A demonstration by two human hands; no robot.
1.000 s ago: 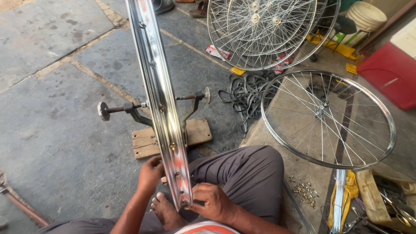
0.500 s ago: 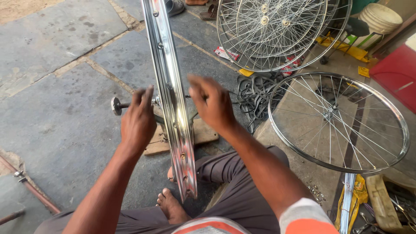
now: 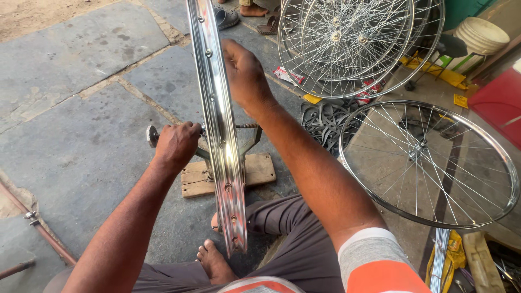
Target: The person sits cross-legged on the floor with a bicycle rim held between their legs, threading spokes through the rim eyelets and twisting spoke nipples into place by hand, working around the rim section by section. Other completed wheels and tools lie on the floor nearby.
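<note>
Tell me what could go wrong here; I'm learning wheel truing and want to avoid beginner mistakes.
1. The right hand grips the upper part of the shiny rim, which stands on edge in the stand; fingers might get pinched if it spins.
2. The left hand holds the stand's side knob, and its wooden base lies loose on the floor; it might shift.
3. A bare foot rests under the rim's lower edge and might be struck.
</note>
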